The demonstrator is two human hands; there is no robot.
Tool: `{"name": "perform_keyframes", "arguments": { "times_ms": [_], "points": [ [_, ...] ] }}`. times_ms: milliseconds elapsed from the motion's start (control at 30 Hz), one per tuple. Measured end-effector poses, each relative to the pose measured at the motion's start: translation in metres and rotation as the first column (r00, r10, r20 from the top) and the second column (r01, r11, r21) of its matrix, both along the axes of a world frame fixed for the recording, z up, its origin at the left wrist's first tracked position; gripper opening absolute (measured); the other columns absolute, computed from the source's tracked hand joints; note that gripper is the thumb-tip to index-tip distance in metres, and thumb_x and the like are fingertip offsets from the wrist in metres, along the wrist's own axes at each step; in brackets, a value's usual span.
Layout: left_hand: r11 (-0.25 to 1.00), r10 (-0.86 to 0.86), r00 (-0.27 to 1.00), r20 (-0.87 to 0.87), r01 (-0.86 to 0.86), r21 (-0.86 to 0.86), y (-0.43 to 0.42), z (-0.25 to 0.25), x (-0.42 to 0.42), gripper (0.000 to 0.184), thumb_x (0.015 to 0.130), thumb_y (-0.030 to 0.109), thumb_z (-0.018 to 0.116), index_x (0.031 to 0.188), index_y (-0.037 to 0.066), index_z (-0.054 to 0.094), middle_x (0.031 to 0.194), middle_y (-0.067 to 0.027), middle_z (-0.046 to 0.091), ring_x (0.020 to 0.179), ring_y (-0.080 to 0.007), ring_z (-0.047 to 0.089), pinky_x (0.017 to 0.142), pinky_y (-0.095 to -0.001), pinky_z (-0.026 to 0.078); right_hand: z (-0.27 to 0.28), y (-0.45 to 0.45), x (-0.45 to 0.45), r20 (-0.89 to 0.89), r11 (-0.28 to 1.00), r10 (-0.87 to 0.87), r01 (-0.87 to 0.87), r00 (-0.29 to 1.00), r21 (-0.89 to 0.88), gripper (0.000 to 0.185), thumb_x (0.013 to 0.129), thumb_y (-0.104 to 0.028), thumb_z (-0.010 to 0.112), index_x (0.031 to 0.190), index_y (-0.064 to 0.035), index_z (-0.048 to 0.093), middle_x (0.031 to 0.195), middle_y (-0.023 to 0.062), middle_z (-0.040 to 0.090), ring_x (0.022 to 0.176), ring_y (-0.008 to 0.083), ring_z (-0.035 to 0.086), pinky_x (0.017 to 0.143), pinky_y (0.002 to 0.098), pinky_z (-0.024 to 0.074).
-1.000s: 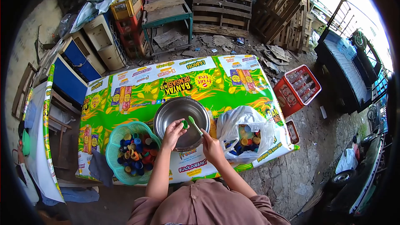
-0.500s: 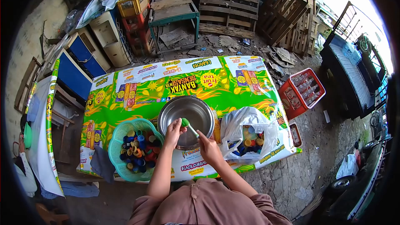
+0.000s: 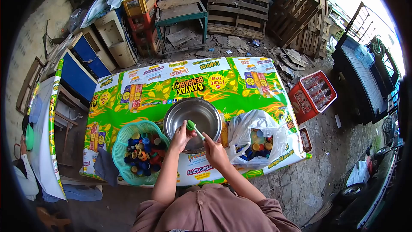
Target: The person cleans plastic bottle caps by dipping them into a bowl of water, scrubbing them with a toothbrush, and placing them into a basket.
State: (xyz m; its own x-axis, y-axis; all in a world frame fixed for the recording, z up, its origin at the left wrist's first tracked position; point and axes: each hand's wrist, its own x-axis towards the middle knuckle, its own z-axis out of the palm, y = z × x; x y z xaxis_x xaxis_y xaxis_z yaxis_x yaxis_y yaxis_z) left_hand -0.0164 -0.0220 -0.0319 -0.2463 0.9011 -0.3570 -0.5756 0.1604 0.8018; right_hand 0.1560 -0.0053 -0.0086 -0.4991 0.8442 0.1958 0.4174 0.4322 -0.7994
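Note:
My left hand (image 3: 180, 138) pinches a green bottle cap (image 3: 190, 125) over the steel bowl (image 3: 171, 116). My right hand (image 3: 215, 150) is closed on the lower end of a slim, pale tool (image 3: 198, 133), whose far end meets the cap; its exact kind is too small to make out. Left of the bowl, a mint-green plastic basket (image 3: 119, 148) holds many bottle caps (image 3: 145, 152) in blue, red, yellow and other colours. To the right, a white plastic bag (image 3: 278, 136) lies open around more coloured caps (image 3: 259, 146).
A green printed sheet (image 3: 150, 118) covers the table. Dark cloth (image 3: 105, 167) hangs at its left front edge. A red crate of bottles (image 3: 302, 107) stands on the right. Behind are pallets (image 3: 237, 4) and a green-framed table (image 3: 180, 15). Another person's arm (image 3: 26, 169) shows far left.
Both hands keep nearly the same pose, with cap and tool still together over the bowl. The whole view has shifted very slightly.

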Motion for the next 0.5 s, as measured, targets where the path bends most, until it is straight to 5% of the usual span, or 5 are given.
{"name": "perform_keyframes", "arguments": {
  "times_ms": [200, 333, 400, 500],
  "points": [
    [0.999, 0.028, 0.998, 0.051, -0.026, -0.038, -0.001, -0.001, 0.004, 0.040, 0.091, 0.037, 0.038, 0.088, 0.001, 0.057, 0.071, -0.0070, 0.058, 0.063, -0.0135, 0.055, 0.065, -0.0300, 0.049, 0.009, -0.004, 0.002, 0.020, 0.999, 0.025, -0.025, 0.999, -0.038, 0.034, 0.085, -0.015, 0.047, 0.118, -0.0087, 0.047, 0.069, 0.0246, 0.058, 0.065, 0.0387, 0.058, 0.057, 0.0456, 0.0454],
    [0.998, 0.012, 0.999, -0.051, -0.015, -0.065, 0.000, 0.005, 0.008, 0.039, 0.092, 0.036, 0.038, 0.087, 0.003, 0.057, 0.073, -0.0070, 0.059, 0.064, -0.0133, 0.056, 0.066, -0.0293, 0.049, 0.009, -0.001, 0.007, 0.083, 0.998, 0.024, -0.019, 0.996, -0.061, 0.034, 0.085, -0.014, 0.047, 0.118, -0.0079, 0.047, 0.070, 0.0251, 0.057, 0.065, 0.0392, 0.058, 0.057, 0.0458, 0.0452],
    [0.993, 0.026, 0.998, -0.064, -0.033, -0.117, 0.000, 0.006, 0.008, 0.036, 0.092, 0.035, 0.039, 0.089, 0.003, 0.056, 0.074, -0.0066, 0.059, 0.064, -0.0127, 0.056, 0.067, -0.0275, 0.049, 0.007, 0.001, 0.006, -0.081, 0.998, -0.044, 0.042, 0.996, -0.036, 0.032, 0.084, -0.010, 0.048, 0.116, -0.0055, 0.049, 0.067, 0.0261, 0.055, 0.066, 0.0397, 0.057, 0.057, 0.0429, 0.0433],
    [0.999, 0.036, 0.991, -0.128, -0.040, -0.025, 0.001, 0.007, 0.006, 0.031, 0.092, 0.032, 0.040, 0.094, 0.005, 0.054, 0.083, -0.0058, 0.059, 0.071, -0.0111, 0.056, 0.071, -0.0265, 0.048, 0.007, -0.006, 0.009, -0.012, 0.998, 0.002, -0.003, 1.000, -0.057, 0.031, 0.084, -0.008, 0.048, 0.115, -0.0042, 0.049, 0.066, 0.0257, 0.055, 0.065, 0.0392, 0.057, 0.057, 0.0420, 0.0435]
  ]
}}
